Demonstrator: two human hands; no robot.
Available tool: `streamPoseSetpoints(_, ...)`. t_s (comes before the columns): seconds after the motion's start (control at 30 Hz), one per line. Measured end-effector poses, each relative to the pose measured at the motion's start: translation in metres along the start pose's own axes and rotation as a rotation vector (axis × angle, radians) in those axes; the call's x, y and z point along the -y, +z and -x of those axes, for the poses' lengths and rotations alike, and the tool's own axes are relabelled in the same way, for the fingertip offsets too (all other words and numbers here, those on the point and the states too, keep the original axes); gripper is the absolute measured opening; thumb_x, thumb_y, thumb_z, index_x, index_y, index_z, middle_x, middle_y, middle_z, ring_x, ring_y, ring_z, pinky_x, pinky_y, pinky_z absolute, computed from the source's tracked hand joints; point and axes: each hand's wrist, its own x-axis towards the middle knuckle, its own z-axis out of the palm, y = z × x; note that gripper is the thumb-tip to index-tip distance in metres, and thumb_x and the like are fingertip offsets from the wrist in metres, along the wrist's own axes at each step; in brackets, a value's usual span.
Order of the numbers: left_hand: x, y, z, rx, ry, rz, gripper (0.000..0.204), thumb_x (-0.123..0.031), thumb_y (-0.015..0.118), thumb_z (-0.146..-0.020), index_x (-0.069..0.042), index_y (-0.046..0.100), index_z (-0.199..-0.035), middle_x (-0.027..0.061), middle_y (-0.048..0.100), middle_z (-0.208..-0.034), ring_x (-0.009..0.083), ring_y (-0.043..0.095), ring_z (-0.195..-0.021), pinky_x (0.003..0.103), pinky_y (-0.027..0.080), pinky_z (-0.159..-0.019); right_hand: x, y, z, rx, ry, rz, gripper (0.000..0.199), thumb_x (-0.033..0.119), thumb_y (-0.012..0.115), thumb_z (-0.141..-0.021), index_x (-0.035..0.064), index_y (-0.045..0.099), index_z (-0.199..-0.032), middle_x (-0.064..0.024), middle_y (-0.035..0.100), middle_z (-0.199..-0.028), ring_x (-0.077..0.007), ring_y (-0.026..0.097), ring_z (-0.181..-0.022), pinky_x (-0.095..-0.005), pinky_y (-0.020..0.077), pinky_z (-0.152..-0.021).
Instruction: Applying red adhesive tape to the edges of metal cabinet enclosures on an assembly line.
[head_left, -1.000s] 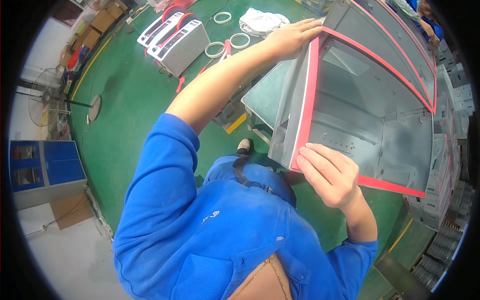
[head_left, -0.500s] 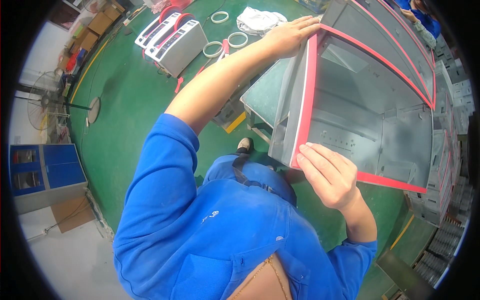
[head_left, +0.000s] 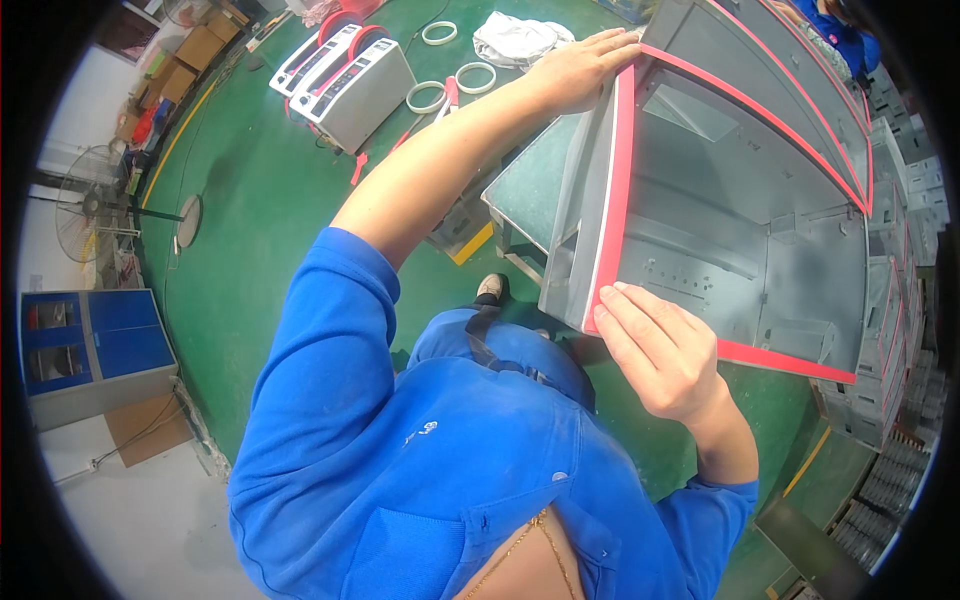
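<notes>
A grey metal box (head_left: 700,220) stands tilted in front of me, its open side facing me. Red tape (head_left: 612,200) runs along the rim of that opening. At the upper left corner my left hand (head_left: 585,72) rests on the box, its fingers stretched out flat over the taped edge. Down at the lower left corner, my right hand (head_left: 660,355) has its fingers together, pressing the red tape against the rim. The right thumb is hidden behind the fingers.
More red-taped grey boxes (head_left: 775,75) stand behind, with a co-worker's blue sleeve (head_left: 850,45) beyond. A greenish table (head_left: 530,185) is under the box. On the left are white tape dispensers (head_left: 360,95), tape rings (head_left: 475,78), white cloth (head_left: 515,40) and a fan (head_left: 90,203).
Both my hands stay in the same places on the box. The co-worker at the upper right has shifted, and the picture has moved very slightly.
</notes>
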Motion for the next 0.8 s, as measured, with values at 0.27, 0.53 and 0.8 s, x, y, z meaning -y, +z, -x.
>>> streamPoseSetpoints(0.27, 0.0019, 0.0011, -0.0001, -0.008, 0.016, -0.006, 0.071, 0.013, 0.042, -0.062, -0.009, 0.038, -0.128, 0.0092, 0.035, -0.135, 0.0256, 0.030, -0.127, 0.035, 0.034, -0.101, 0.0028, -0.0010, -0.0007, 0.030, -0.020, 0.034, 0.016, 0.003, 0.062, -0.066, -0.0057, 0.060, -0.079, -0.0174, 0.061, -0.085, -0.0260, 0.062, -0.078, -0.0302, 0.0528, -0.065)
streamPoseSetpoints(0.53, 0.0034, 0.0037, -0.0002, -0.046, 0.033, -0.046, 0.051, 0.003, 0.045, -0.074, -0.008, 0.042, -0.124, 0.0100, 0.039, -0.132, 0.0259, 0.035, -0.124, 0.034, 0.036, -0.098, 0.0071, -0.0008, 0.0001, 0.049, -0.020, 0.076, 0.018, 0.002, 0.061, -0.066, -0.0081, 0.059, -0.080, -0.0196, 0.060, -0.086, -0.0279, 0.062, -0.080, -0.0309, 0.0535, -0.066)
streamPoseSetpoints(0.8, 0.0019, 0.0030, -0.0008, -0.078, 0.071, -0.047, 0.044, 0.000, 0.047, -0.078, -0.007, 0.042, -0.122, 0.0119, 0.042, -0.128, 0.0274, 0.036, -0.122, 0.035, 0.038, -0.096, 0.0075, 0.0036, 0.0036, 0.000, -0.008, 0.077, 0.016, 0.001, 0.061, -0.067, -0.0084, 0.059, -0.080, -0.0197, 0.060, -0.086, -0.0284, 0.062, -0.080, -0.0307, 0.0536, -0.065)
